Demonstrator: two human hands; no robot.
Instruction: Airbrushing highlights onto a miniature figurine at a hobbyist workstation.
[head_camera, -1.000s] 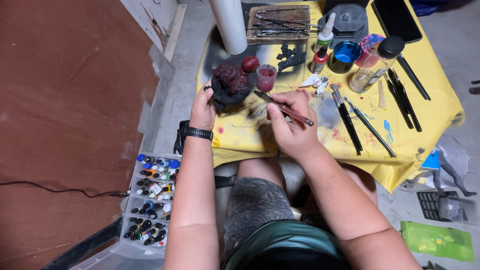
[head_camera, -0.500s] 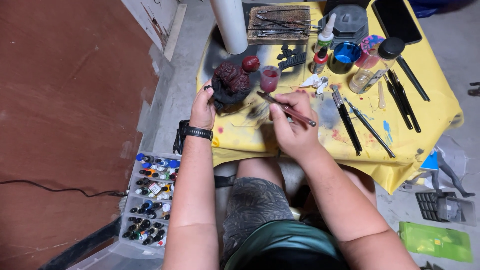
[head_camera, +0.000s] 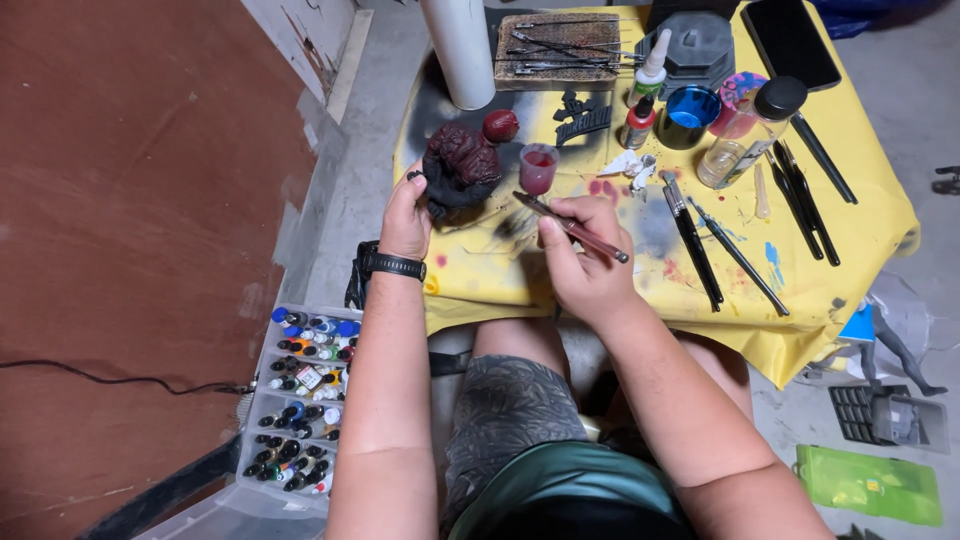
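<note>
My left hand (head_camera: 405, 215) grips the base of a dark red, lumpy sculpted model (head_camera: 460, 165) standing on the yellow-covered table (head_camera: 500, 270). A black watch sits on that wrist. My right hand (head_camera: 580, 255) holds a thin paintbrush (head_camera: 572, 227), its tip pointing left toward a small clear cup of red paint (head_camera: 538, 167) just right of the model. A small dark red round piece (head_camera: 500, 125) lies behind the model.
Several brushes and black tools (head_camera: 735, 250) lie to the right, beside a glass bottle (head_camera: 745, 140), a blue cup (head_camera: 690, 108) and dropper bottles (head_camera: 650, 60). A white cylinder (head_camera: 460, 50) stands at the back. A clear box of paint bottles (head_camera: 300, 400) rests on the floor at left.
The brush tip has drawn back slightly from the model toward the red paint cup. My left hand keeps its hold on the model.
</note>
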